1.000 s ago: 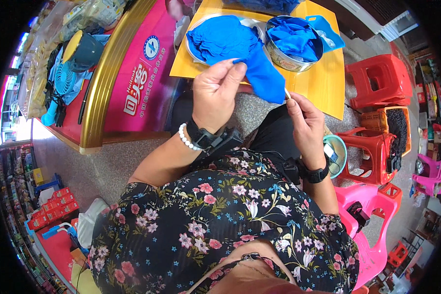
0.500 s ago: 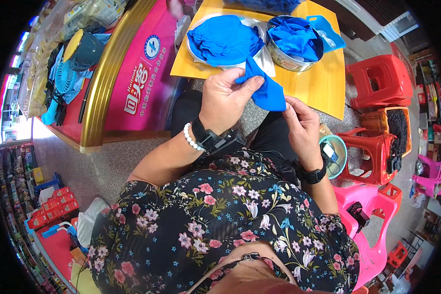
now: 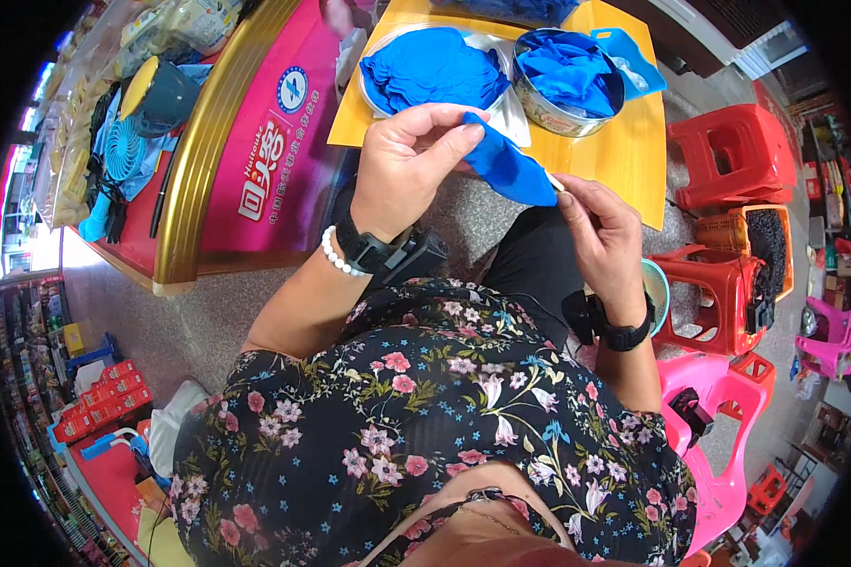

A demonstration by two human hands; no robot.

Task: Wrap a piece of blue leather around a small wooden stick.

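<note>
My left hand (image 3: 405,170) pinches the upper corner of a blue cloth piece (image 3: 509,168) between thumb and fingers. The cloth slants down to the right, folded narrow, above my lap. At its lower right end my right hand (image 3: 603,227) is closed, with a small pale sliver (image 3: 555,182) showing by the fingertips; I cannot make out what that is. Just beyond my hands, a pile of blue cloth pieces (image 3: 433,74) fills a round pale dish (image 3: 379,106). More blue pieces (image 3: 565,71) lie loosely in a round tin (image 3: 567,124) on its right.
The dish and tin stand on a yellow wooden table (image 3: 638,175), with a blue plastic scoop-like tray (image 3: 641,77) beside the tin. A gold-edged pink counter (image 3: 246,189) is at the left. Red stools (image 3: 733,156) and a pink chair (image 3: 728,416) stand at the right.
My left hand has moved left, and the cloth is now stretched more sideways between my hands. My right hand has shifted slightly right and down, and the pale sliver now shows.
</note>
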